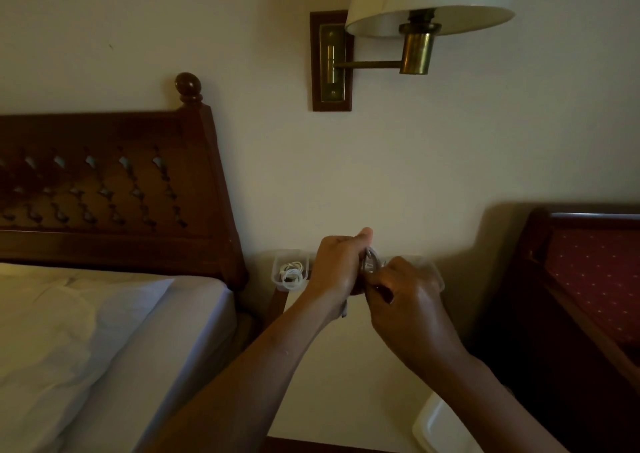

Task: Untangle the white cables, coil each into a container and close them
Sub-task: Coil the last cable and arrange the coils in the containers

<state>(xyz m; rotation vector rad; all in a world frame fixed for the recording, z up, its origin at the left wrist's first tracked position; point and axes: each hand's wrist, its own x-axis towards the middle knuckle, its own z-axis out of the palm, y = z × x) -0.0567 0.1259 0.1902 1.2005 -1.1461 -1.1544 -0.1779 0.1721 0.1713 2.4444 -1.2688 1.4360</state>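
A small clear container (290,270) stands at the back left of the white nightstand top (332,376), with a coiled white cable (291,272) inside and no lid on it. My left hand (337,265) grips loops of a second white cable (371,262) above the nightstand, thumb pointing up. My right hand (405,293) pinches the same cable from the right side, fingers curled. A second clear container (431,269) sits behind my right hand, mostly hidden.
A white lid or tray (440,428) lies at the nightstand's front right corner. A bed (86,342) with a dark wooden headboard lies to the left, a red upholstered chair (588,279) to the right. A wall lamp (415,20) hangs overhead.
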